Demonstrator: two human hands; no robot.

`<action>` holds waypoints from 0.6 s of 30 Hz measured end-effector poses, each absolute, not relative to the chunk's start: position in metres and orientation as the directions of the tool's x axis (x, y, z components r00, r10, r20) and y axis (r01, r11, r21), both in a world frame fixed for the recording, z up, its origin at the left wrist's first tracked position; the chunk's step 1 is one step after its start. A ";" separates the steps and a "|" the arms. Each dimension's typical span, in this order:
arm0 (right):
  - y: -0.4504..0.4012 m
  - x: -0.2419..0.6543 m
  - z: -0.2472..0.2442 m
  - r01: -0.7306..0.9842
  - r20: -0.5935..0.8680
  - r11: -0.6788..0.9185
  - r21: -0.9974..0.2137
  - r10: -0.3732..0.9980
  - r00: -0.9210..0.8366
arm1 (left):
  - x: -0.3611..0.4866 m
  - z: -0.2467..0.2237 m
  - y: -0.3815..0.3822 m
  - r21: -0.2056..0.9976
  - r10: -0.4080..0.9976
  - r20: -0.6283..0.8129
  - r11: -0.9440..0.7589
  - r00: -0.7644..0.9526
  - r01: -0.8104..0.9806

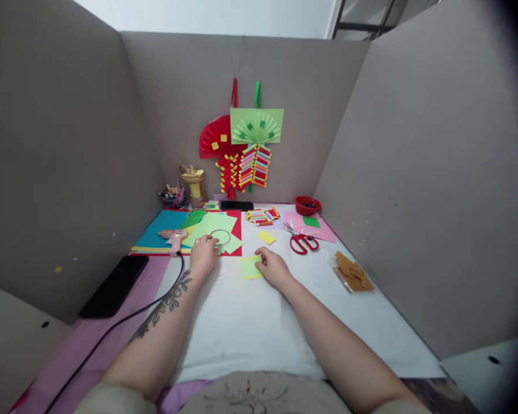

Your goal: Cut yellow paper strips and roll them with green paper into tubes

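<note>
Right hand [275, 270] touched a small green paper [249, 268] while left hand [204, 256] reached a ring [230, 236]

In the head view, the right hand was half curled, a narrow gap showing between thumb and forefinger. Its fingertips met the right edge of the green paper; whether they pinched it could not be told. The left hand was bent palm down, its fingers close together and their tips at the ring's near left side. Whether it gripped the ring could not be told either.

The green paper lay flat on the white table [237, 339], just left of the right hand and between both hands. It was pale, roughly square, with yellow along its lower edge. The ring was thin and round, resting on light green sheets [218, 221] just beyond the left hand.

Just beyond the right hand lay a yellow paper [266, 237]; to its right were red-handled scissors [299, 246], and farther right a packet of brown pieces [354, 273]. Small paper rolls [255, 216] lay beyond the yellow paper. Near the left hand, on its left, lay a pink glue gun [176, 238], its black cord [125, 315] passing beside the left forearm.
</note>
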State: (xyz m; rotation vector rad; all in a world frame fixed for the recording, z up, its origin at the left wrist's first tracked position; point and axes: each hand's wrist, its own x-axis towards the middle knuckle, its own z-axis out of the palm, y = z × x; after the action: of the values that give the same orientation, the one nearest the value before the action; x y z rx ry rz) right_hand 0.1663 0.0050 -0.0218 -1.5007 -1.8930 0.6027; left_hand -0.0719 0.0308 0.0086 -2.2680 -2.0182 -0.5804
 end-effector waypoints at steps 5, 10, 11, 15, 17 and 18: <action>0.010 0.169 -0.024 0.612 0.312 0.349 -0.709 0.934 -0.172 | -0.070 0.005 0.035 0.203 0.952 0.295 -0.142 0.078 0.969; 0.012 0.177 -0.015 0.505 0.367 0.282 -0.816 0.927 0.076 | -0.065 0.004 0.038 0.212 0.949 0.308 -0.142 0.072 0.967; 0.011 0.178 -0.012 0.493 0.370 0.277 -0.825 0.923 0.101 | -0.065 0.005 0.038 0.211 0.948 0.310 -0.143 0.072 0.967; 0.009 0.186 -0.003 0.450 0.380 0.277 -0.849 0.912 0.156 | -0.063 0.009 0.036 0.205 0.951 0.299 -0.137 0.071 0.969; 0.009 0.189 -0.001 0.405 0.352 0.254 -0.878 0.916 0.190 | -0.062 0.010 0.035 0.209 0.948 0.309 -0.142 0.073 0.967; 0.009 0.190 0.000 0.383 0.334 0.238 -0.893 0.919 0.209 | -0.063 0.011 0.035 0.214 0.945 0.320 -0.143 0.069 0.966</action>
State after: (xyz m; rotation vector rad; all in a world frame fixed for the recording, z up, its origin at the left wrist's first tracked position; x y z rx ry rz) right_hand 0.1897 0.0092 -0.0004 -1.3440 -1.3743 0.5976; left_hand -0.0625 0.0348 0.0110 -2.2557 -2.0190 -0.6002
